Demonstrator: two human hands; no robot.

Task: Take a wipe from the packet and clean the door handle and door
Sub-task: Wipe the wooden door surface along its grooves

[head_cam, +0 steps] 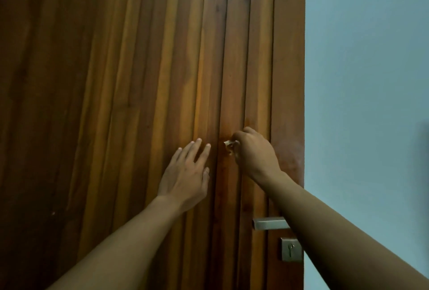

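A brown wooden door (pixel 139 69) with vertical slats fills most of the head view. My right hand (pixel 253 150) grips a small crumpled white wipe (pixel 229 144) and holds it against a slat near the door's right side. My left hand (pixel 188 171) lies flat on the door just left of it, fingers straight and spread. Lower down, a metal lever handle (pixel 269 223) sticks out from under my right forearm, which hides its right end. Below the handle sits a metal keyhole plate (pixel 291 249). The wipe packet is out of sight.
A pale blue-grey wall (pixel 366 80) runs along the right of the door's edge (pixel 289 80). Both my forearms reach up from the bottom of the frame.
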